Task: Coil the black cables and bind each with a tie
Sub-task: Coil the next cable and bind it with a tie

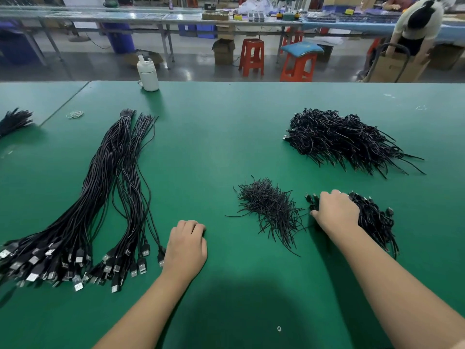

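Observation:
Long bundles of straight black USB cables (100, 197) lie on the left of the green table (214, 137), their metal plugs toward me. A heap of short black twist ties (269, 210) sits in the middle. My left hand (187, 245) rests on the bare table right of the plugs, fingers curled under, holding nothing. My right hand (336, 212) lies on top of a small pile of coiled cables (375, 220) at the right, fingers curled over its near-left edge. A bigger heap of coiled, bound cables (342, 139) lies farther back on the right.
A white bottle (148, 73) stands at the table's far edge. A loose elastic band (75, 114) and another cable bundle (15, 120) lie far left. Beyond the table are red stools (251, 56), benches and a person bent over a cardboard box (392, 66).

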